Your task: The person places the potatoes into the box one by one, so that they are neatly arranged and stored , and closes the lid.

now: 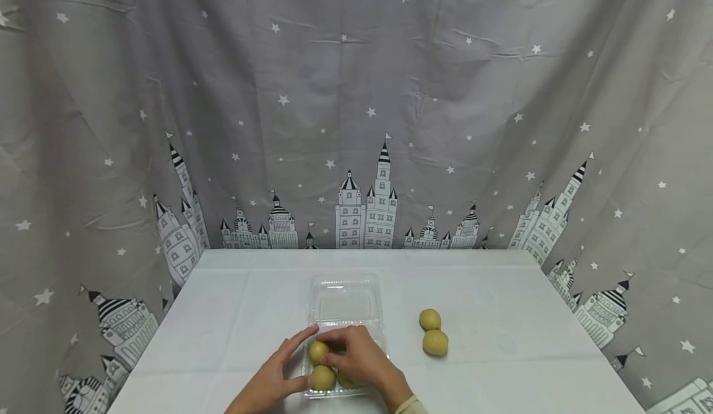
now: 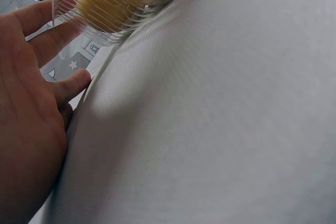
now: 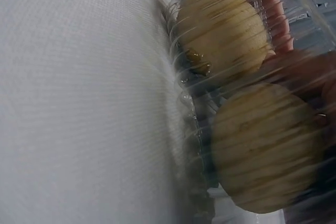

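A clear plastic clamshell box (image 1: 344, 279) lies with its lid folded back, away from me. In its near half sit several yellowish potatoes, among them a front left potato (image 1: 322, 378) and one partly hidden under my right hand. My right hand (image 1: 359, 357) pinches the back left potato (image 1: 319, 353) between thumb and fingers, inside the box. At the box's left side, my left hand (image 1: 272, 374) has its fingers spread and fairly straight. In the left wrist view its fingers (image 2: 58, 38) touch the ribbed box wall. The right wrist view shows two potatoes through the plastic.
Two loose potatoes lie right of the box, a rounder potato (image 1: 430, 319) behind an oval potato (image 1: 436, 343). A white cloth (image 1: 501, 302) covers the table. Behind hangs a grey curtain (image 1: 356, 80) printed with stars and castles.
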The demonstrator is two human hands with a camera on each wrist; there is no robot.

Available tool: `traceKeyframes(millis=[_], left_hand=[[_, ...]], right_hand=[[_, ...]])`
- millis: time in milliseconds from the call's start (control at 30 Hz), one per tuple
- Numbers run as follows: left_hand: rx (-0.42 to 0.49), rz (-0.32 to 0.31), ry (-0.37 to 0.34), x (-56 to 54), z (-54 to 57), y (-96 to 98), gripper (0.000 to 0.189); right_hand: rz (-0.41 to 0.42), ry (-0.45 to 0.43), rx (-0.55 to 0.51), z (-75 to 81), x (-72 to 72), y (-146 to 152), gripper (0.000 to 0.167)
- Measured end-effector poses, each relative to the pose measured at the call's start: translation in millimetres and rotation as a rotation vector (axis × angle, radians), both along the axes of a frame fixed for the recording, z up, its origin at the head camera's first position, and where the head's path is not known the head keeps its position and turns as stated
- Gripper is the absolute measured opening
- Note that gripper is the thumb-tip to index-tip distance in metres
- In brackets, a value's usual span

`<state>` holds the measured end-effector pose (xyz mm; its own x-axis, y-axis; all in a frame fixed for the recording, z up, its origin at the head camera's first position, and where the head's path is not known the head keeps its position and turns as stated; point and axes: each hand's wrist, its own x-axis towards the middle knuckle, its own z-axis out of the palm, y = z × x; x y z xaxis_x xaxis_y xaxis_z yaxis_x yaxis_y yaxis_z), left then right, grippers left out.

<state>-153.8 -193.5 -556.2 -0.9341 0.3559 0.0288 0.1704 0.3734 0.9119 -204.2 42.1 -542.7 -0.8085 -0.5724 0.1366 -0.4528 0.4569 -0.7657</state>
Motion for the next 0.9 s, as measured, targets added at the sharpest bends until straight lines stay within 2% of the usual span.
traceKeyframes(millis=[267, 467, 733, 900], left_hand=[[0.024, -0.027, 0.042, -1.5, -4.9, -0.2, 0.083], [0.008, -0.022, 0.020, -1.5, -2.3, -0.3, 0.083], [0.016, -0.028, 0.085, -1.7, -4.2, -0.8, 0.083], [0.049, -0.016, 0.085, -0.8, -7.0, -0.7, 0.081]], right_hand=[[0.017, 0.008, -0.033, -3.9, 0.1, -1.8, 0.032], [0.015, 0.023, -0.027, -2.6, -1.5, -2.1, 0.032], [-0.026, -0.030, -0.036, -0.3, -0.6, -1.2, 0.035], [-0.029, -0.030, -0.062, 0.0, 0.0, -0.1, 0.035]])
